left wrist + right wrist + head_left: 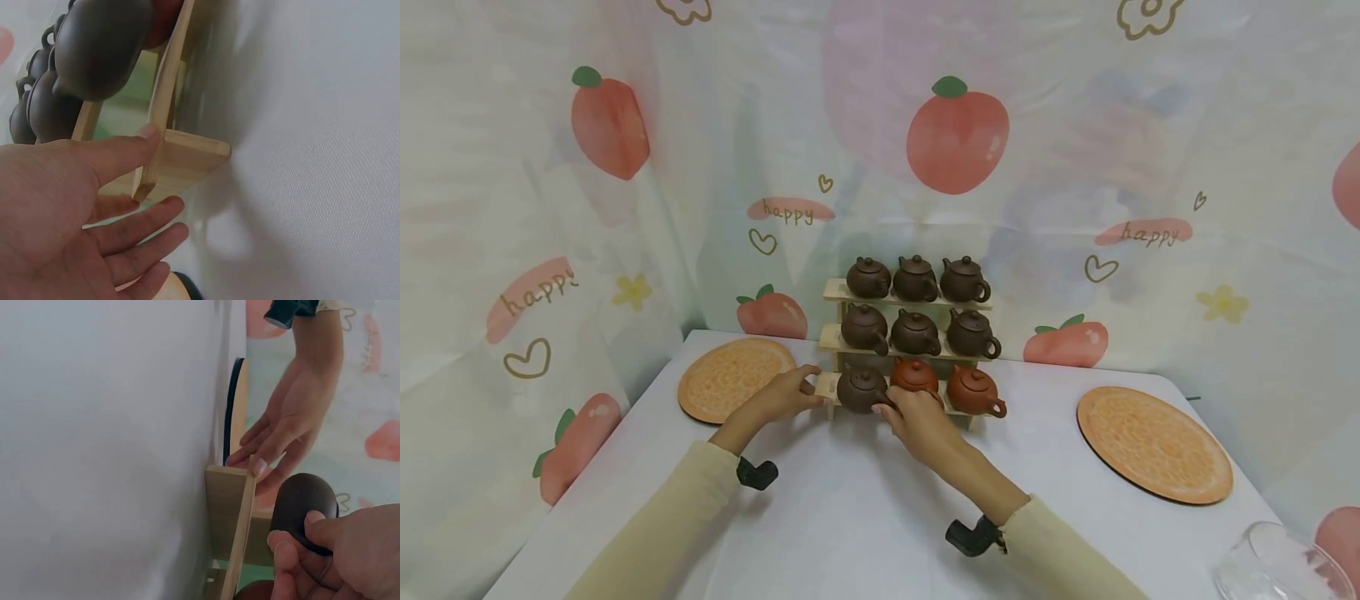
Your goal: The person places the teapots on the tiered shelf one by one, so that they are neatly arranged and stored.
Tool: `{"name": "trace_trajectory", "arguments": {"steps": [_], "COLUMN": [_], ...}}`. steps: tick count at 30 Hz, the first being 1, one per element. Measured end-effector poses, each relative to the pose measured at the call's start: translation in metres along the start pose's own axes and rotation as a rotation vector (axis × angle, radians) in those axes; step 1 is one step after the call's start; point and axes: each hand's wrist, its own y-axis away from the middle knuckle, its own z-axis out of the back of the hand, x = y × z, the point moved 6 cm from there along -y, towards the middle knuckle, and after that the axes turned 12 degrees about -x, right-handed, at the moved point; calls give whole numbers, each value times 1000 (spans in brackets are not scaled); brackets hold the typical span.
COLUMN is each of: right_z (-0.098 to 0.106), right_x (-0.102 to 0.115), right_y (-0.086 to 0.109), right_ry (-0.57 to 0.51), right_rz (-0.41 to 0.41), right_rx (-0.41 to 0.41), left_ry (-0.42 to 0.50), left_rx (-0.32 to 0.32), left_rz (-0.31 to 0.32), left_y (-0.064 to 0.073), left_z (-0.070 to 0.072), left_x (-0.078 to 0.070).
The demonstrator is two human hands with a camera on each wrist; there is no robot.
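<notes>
A three-tier wooden stand (828, 385) holds rows of small teapots. My left hand (784, 393) is at the left end of its lowest shelf, and in the left wrist view the thumb lies on the board's edge with a finger below it. My right hand (923, 427) pinches the handle of a dark brown teapot (861, 388) on the left of that bottom row. In the right wrist view, thumb and fingers meet at this teapot's handle, which they mostly cover. Beside it are a reddish-brown teapot (913, 372), partly behind my right hand, and another reddish-brown teapot (974, 390).
Several dark teapots (914, 332) fill the two upper shelves. A round orange-tan mat (722, 379) lies left of the stand, a similar mat (1157, 446) to the right. A clear glass container (1277, 567) stands at the near right corner. Fruit-printed cloth (880, 208) hangs close behind.
</notes>
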Motion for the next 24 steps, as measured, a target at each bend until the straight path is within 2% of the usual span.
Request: {"name": "trace_trajectory", "arguments": {"steps": [7,17,24], "right_z": [-12,-24,-29], "right_x": [2,1,1], "right_y": [-11,-18,-20], "right_ry": [78,138,160], "right_rz": [-90,-144,-144], "right_rx": [-5,-17,-26], "left_ry": [-2,-8,0], "left_rx": [-6,-6,-7], "left_rz": [-2,6,5], "left_y": [0,-1,-1], "left_z": [0,0,0], "left_x": [1,2,3]}}
